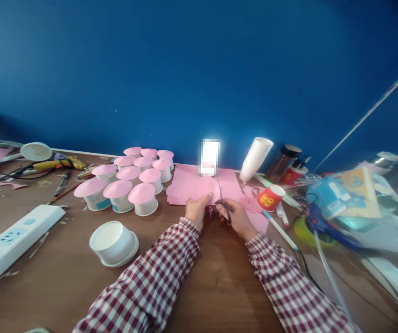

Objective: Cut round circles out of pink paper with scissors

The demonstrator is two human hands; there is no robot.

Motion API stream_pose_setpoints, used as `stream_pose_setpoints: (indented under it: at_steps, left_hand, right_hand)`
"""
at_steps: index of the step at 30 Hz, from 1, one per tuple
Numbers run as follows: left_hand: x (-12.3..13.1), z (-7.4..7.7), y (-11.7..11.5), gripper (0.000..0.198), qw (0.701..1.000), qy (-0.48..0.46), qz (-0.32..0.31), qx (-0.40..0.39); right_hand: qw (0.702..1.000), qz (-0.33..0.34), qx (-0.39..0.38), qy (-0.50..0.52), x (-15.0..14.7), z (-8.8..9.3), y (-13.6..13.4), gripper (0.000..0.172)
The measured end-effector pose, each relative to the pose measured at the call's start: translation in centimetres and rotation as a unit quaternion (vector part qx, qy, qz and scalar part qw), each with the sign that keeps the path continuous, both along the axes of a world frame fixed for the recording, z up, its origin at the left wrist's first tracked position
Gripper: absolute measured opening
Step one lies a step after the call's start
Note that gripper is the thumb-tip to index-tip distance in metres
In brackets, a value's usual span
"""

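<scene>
My right hand [237, 218] is closed round a pair of scissors [228, 216], their blades pointing away from me over pink paper. Just beside it, my left hand [197, 210] pinches a piece of pink paper [210, 188] between thumb and fingers. The outline of that piece blends into the stack of pink sheets [183, 185] behind it. To the left stand several white paper cups topped with pink paper cones [117, 188]. Closer to me, an upside-down white cup [113, 243] rests on the table.
A phone-like bright screen [209, 157], blurred out, leans on the blue wall. Right of it are a leaning stack of white cups [257, 157], a red cup [271, 198] and a blue glue gun [330, 231]. At left lie a power strip [18, 240] and a yellow tool [60, 164].
</scene>
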State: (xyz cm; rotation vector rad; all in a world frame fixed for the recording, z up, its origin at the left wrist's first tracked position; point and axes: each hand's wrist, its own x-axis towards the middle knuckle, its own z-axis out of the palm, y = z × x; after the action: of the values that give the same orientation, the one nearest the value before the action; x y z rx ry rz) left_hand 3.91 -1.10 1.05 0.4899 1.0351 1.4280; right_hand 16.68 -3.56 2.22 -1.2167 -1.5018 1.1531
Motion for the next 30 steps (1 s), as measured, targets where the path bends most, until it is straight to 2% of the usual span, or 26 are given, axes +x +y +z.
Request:
stream_pose_setpoints:
  at_steps: [12,30]
  left_hand:
    - [-0.1,0.23,-0.06,0.037,1.0,-0.02,-0.001,0.006]
    - [-0.18,0.64,-0.17,0.038,1.0,-0.028,0.006,0.01]
  right_hand:
    - [1.0,-0.005,0.012,-0.007,0.22,-0.12,0.18,0.039]
    - [1.0,0.002,0.014,-0.017,0.2,0.3,0.05,0.036]
